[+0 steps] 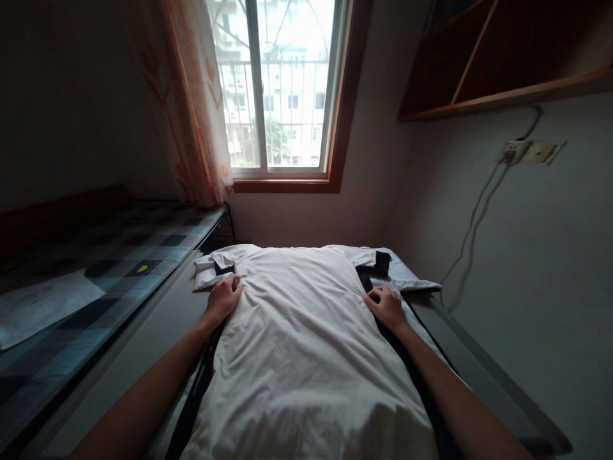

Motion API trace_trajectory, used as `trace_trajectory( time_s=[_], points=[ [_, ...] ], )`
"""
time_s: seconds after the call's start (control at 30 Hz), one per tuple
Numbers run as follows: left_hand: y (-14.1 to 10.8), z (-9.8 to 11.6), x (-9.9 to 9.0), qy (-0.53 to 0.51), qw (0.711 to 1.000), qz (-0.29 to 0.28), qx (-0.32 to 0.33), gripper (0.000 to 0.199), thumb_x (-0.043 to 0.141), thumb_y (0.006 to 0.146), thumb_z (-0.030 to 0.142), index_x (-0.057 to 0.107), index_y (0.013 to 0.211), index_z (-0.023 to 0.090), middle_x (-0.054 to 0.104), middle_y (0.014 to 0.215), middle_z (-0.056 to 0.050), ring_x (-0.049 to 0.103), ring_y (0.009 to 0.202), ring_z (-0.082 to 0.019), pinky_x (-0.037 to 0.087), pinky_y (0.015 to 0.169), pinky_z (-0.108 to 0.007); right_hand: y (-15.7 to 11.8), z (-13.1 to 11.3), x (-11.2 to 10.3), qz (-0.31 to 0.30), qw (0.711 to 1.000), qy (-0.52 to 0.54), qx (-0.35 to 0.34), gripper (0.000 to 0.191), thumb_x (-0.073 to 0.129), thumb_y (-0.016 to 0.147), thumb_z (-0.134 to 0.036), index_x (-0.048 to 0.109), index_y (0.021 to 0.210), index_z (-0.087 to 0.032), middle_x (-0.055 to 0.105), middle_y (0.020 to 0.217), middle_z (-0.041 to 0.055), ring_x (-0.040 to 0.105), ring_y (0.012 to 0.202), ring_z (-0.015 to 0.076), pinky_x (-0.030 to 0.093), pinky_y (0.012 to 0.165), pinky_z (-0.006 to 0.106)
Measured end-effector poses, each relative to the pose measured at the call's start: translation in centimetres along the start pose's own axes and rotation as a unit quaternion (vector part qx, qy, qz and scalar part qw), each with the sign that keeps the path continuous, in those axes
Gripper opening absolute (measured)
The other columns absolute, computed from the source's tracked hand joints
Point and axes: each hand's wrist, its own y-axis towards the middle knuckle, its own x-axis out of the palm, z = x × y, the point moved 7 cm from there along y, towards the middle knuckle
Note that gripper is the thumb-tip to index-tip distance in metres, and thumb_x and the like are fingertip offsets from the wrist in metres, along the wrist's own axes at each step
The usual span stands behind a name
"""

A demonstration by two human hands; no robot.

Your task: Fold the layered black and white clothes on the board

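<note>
A white short-sleeved T-shirt (306, 326) lies spread out with soft wrinkles, its collar end toward the window. Beneath it show the edges of a black garment (383, 263) and another white garment (414, 281). My left hand (225, 297) pinches the shirt's left side edge just below the sleeve, fingers closed. On the opposite side edge, my right hand (385, 306) has thumb and fingers closed on the same shirt at about the same height. The lower hem runs out of view at the bottom.
The clothes lie on a grey table (158, 313). Left of it stands a bed with a checked cover (163, 220) and a paper sheet (48, 303). A wall socket (520, 152) with hanging cables and a wooden shelf (502, 92) are at right; a window (287, 96) is ahead.
</note>
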Motion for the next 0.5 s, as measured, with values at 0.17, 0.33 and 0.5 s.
trace_trajectory(
  time_s=[0.17, 0.33, 0.5],
  points=[
    [0.3, -1.5, 0.0, -0.004, 0.997, -0.035, -0.067, 0.032, 0.054, 0.089, 0.042, 0.065, 0.113, 0.025, 0.073, 0.090, -0.005, 0.069, 0.088, -0.026, 0.047, 0.070, -0.030, 0.0, 0.1, 0.1, -0.016, 0.999, 0.029, -0.039, 0.038, 0.057, 0.075, -0.058, 0.068, 0.067, -0.022, 0.065, 0.089, 0.0098, 0.058, 0.091, 0.0296, 0.043, 0.089, 0.047],
    [0.2, -0.9, -0.3, -0.029, 0.999, -0.023, -0.039, 0.031, 0.056, 0.087, 0.029, 0.065, 0.116, 0.024, 0.073, 0.087, -0.003, 0.068, 0.085, -0.022, 0.044, 0.067, -0.026, 0.1, 0.3, -0.1, -0.010, 0.999, 0.031, -0.037, 0.033, 0.056, 0.074, -0.054, 0.065, 0.065, -0.023, 0.065, 0.085, 0.0088, 0.059, 0.087, 0.0284, 0.044, 0.087, 0.045],
    [0.5, -1.8, -1.2, -0.047, 0.997, -0.017, -0.060, 0.031, 0.056, 0.082, 0.022, 0.067, 0.111, 0.024, 0.070, 0.078, 0.000, 0.067, 0.079, -0.019, 0.043, 0.065, -0.025, 0.1, 0.5, -0.4, 0.000, 0.999, 0.016, -0.029, 0.028, 0.055, 0.073, -0.048, 0.060, 0.061, -0.024, 0.065, 0.082, 0.0081, 0.060, 0.081, 0.0268, 0.045, 0.083, 0.043]
  ],
)
